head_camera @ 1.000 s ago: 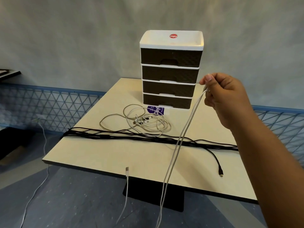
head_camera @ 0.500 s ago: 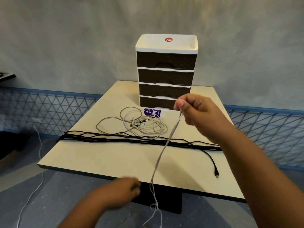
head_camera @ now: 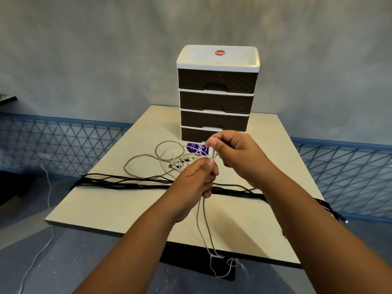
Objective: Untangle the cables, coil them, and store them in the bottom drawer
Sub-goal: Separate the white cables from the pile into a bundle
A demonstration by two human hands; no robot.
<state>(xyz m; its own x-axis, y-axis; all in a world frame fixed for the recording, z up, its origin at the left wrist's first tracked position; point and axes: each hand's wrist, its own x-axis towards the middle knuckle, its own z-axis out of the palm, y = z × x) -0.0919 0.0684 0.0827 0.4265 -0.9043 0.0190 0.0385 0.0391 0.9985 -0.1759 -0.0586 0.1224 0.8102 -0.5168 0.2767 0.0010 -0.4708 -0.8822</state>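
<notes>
Head cam, the only view here: both hands are up over the bench [head_camera: 101, 211], working one white cable [head_camera: 203, 221]. The left hand [head_camera: 197, 179] has its fingers curled round the doubled strands, and the right hand [head_camera: 232, 154] pinches the cable's ends just above it. Two strands hang from the left fist, drop past the bench's near edge and end in a loose kinked loop below.

Looks like the coiling step for this one cable — ends gathered, length not wound yet. I'd guess the next move needs the dangling part drawn up in even loops round one hand, and that kink at the bottom shaken out first or it'll knot.

The rest isn't sorted. A tangle of pale cables [head_camera: 169, 160] sits in loose rings in the middle of the bench, just in front of the drawer unit [head_camera: 217, 98], plugs jumbled in the centre. A long bundle of black cables [head_camera: 131, 183] stretches across the bench from left to right and runs off the right edge. The bottom drawer [head_camera: 191, 134] appears closed, partly hidden behind the hands — so nothing seems stored yet.
</notes>
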